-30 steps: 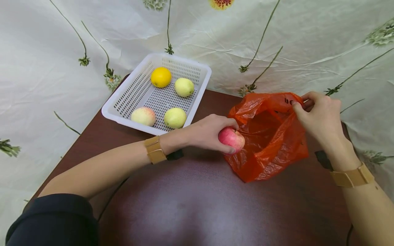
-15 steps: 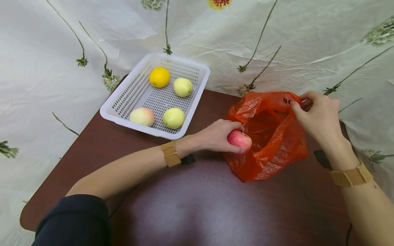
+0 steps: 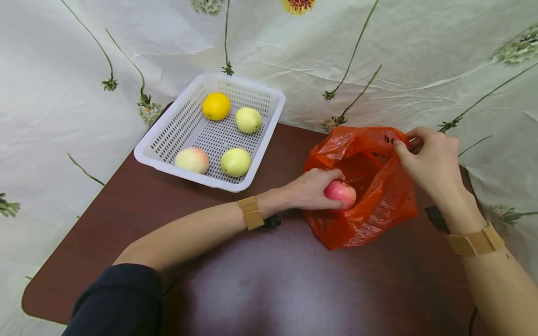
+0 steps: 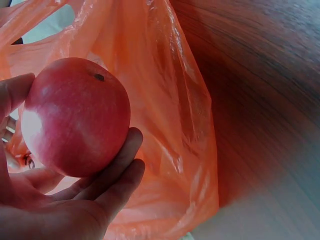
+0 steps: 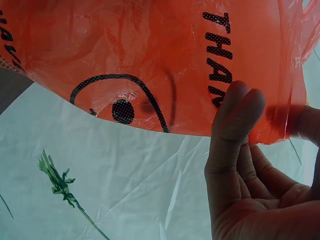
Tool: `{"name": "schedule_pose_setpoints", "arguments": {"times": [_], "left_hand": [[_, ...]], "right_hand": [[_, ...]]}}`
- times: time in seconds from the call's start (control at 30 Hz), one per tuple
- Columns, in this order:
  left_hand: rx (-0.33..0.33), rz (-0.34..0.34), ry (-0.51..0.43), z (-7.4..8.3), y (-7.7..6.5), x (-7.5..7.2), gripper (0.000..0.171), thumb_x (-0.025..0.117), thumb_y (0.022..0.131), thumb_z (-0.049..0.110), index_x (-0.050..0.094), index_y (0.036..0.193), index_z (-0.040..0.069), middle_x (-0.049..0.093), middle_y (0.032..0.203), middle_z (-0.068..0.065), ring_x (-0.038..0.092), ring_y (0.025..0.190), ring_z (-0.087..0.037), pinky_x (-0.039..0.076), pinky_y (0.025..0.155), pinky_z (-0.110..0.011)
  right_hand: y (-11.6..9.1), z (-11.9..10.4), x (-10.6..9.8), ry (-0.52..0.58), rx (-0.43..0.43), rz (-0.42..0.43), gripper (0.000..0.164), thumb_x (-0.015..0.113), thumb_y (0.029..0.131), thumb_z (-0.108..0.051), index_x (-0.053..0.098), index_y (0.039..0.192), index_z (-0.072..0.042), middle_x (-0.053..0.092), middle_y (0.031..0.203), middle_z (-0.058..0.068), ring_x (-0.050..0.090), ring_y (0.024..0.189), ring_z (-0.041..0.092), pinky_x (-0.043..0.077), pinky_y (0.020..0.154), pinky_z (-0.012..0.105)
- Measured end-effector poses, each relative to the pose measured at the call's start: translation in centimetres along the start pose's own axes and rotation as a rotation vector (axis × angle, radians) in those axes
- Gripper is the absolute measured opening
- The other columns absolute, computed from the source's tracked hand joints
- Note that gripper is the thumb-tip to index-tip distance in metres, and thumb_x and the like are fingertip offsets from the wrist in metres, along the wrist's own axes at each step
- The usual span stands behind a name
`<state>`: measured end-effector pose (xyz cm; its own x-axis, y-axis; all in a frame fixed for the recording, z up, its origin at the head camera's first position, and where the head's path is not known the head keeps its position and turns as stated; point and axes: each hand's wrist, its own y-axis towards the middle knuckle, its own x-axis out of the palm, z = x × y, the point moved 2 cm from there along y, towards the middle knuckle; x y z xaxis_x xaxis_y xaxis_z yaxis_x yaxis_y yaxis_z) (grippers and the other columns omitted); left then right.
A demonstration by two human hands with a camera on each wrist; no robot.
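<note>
A pinkish-red apple point(image 3: 341, 195) is gripped between the thumb and fingers of my left hand point(image 3: 313, 189), right at the mouth of a red plastic bag point(image 3: 370, 219). In the left wrist view the apple point(image 4: 77, 117) shows its stem hollow, with the bag's thin film point(image 4: 155, 125) behind it. My right hand point(image 3: 435, 163) pinches the bag's upper right rim between thumb and fingers. Seen from the right wrist, the bag point(image 5: 150, 55) bears black printed letters, and the fingers of my right hand point(image 5: 250, 165) lie against its edge.
A white perforated plastic basket point(image 3: 269, 144) stands at the back left of the dark brown table point(image 3: 252, 280). Inside are an orange point(image 3: 216, 106), two yellow-green fruits point(image 3: 236, 162) and a pale peach point(image 3: 192, 160). A flower-printed cloth point(image 3: 294, 70) hangs behind.
My left hand has carried the apple rightward, from the bag's left edge into its mouth. The right hand keeps its pinch on the rim, nearly still.
</note>
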<state>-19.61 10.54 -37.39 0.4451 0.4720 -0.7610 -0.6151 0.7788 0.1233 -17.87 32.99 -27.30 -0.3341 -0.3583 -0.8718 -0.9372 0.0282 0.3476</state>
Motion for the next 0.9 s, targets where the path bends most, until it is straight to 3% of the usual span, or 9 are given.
{"name": "schedule_pose_setpoints", "arguments": {"times": [0.23, 0.47, 0.9], "left_hand": [[-0.008, -0.007, 0.022, 0.2, 0.9, 1.0, 0.052, 0.069, 0.076, 0.049, 0.052, 0.114, 0.018, 0.057, 0.098, 0.007, 0.053, 0.081, -0.006, 0.044, 0.066, -0.015], [-0.074, -0.044, 0.026, 0.4, 1.8, 1.8, 0.055, 0.069, 0.074, 0.052, 0.050, 0.116, 0.022, 0.053, 0.095, 0.006, 0.054, 0.076, -0.008, 0.044, 0.063, -0.019], [-0.155, -0.122, -0.014, 0.8, 3.4, 2.7, 0.056, 0.069, 0.073, 0.054, 0.047, 0.117, 0.025, 0.049, 0.101, 0.005, 0.055, 0.078, -0.007, 0.046, 0.061, -0.021]], "right_hand": [[0.0, -0.2, 0.2, -0.005, -0.001, 0.005, 0.031, 0.059, 0.087, -0.029, 0.066, 0.096, 0.000, 0.065, 0.072, 0.015, 0.058, 0.066, 0.030, 0.035, 0.073, 0.047], [0.0, -0.2, 0.2, -0.004, -0.002, 0.004, 0.031, 0.059, 0.087, -0.029, 0.067, 0.096, -0.001, 0.065, 0.072, 0.015, 0.058, 0.065, 0.029, 0.037, 0.069, 0.045], [-0.1, -0.5, 0.1, 0.005, 0.005, -0.001, 0.032, 0.059, 0.087, -0.031, 0.067, 0.096, -0.001, 0.067, 0.074, 0.015, 0.059, 0.070, 0.030, 0.036, 0.075, 0.046]]}}
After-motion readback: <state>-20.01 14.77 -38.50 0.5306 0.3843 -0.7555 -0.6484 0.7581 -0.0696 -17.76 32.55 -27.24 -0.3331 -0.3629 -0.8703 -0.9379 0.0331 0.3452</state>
